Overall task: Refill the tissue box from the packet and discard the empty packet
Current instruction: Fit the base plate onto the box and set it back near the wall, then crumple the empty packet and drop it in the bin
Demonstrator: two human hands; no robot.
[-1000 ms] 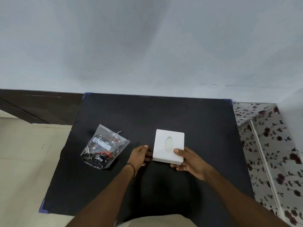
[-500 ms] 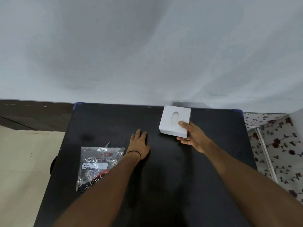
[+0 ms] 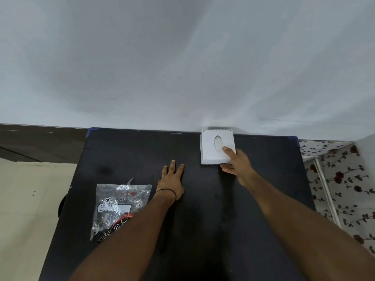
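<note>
At the far edge of the black rectangular table (image 3: 129, 155), close against the pale grey wall (image 3: 182, 57), the square white plastic tissue box (image 3: 211, 155) is sitting with its oval slot facing up. The person's right hand (image 3: 236, 165) is grasping the box at its near right corner, the thumb lying on the top face beside the slot and the other fingers curling under the near side. The left hand (image 3: 171, 180) is lying flat and spread on the tabletop with nothing in it, palm down, a thin black band (image 3: 167, 191) circling the wrist. Just beside the left forearm, toward the table's left side, the crinkled clear plastic packet (image 3: 121, 203) with a white label and red-and-black printing is lying flat on the table, well apart from the box; the forearm is crossing over its near right corner. Left of the table, cream floor tiles (image 3: 26, 199) are showing, and on the right a white cloth with dark red flowers (image 3: 343, 189) is hanging.
</note>
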